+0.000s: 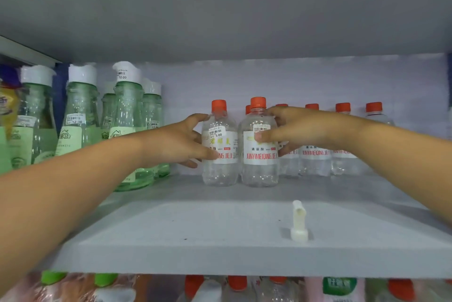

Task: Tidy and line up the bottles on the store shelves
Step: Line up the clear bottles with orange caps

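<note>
A person's left hand (178, 141) grips one red-capped clear bottle (220, 145) while the right hand (291, 130) grips its neighbour (260, 152), the two standing upright and touching at mid-shelf. More red-capped bottles (315, 155) line the back toward 3 o'clock. Green glass bottles (127, 130) crowd 9 o'clock. A white plastic spout (299, 222) lies on the grey shelf (195, 228) at 5 o'clock.

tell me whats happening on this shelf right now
A person is tidying a grey shelf. The left hand grips one clear plastic bottle with an orange cap; the right hand grips the matching bottle beside it. Both stand upright, ahead of a row of the same bottles. Tall green glass bottles with white caps stand left. A small white plastic spout piece lies near the front.
</note>
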